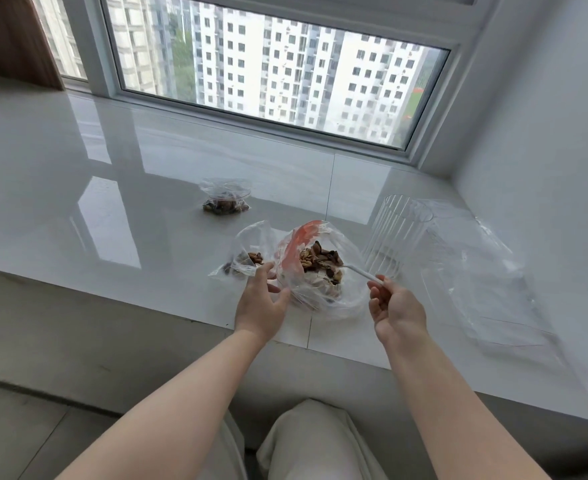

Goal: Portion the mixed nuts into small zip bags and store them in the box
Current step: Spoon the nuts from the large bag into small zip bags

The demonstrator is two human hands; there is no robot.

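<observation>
Scooping is the step in hand: the right hand (394, 306) pinches a white plastic spoon (358, 271) dipped in the big clear bag of mixed nuts (315, 268) near the sill's front edge. The left hand (261, 299), fingers loose, touches a small part-filled zip bag (247, 259); next it likely must hold that mouth wide.

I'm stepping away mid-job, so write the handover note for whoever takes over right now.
Left hand: open, fingers against the big nut bag, steadying it.
Right hand: holds the white spoon, bowl end in the nuts.
Small zip bag beside the big bag: open, partly filled.
Farther zip bag: holds nuts; seal unclear.
Clear box: right of the big bag, no bags visible inside.
Left: finish scooping, seal bags, put them in the box.
</observation>
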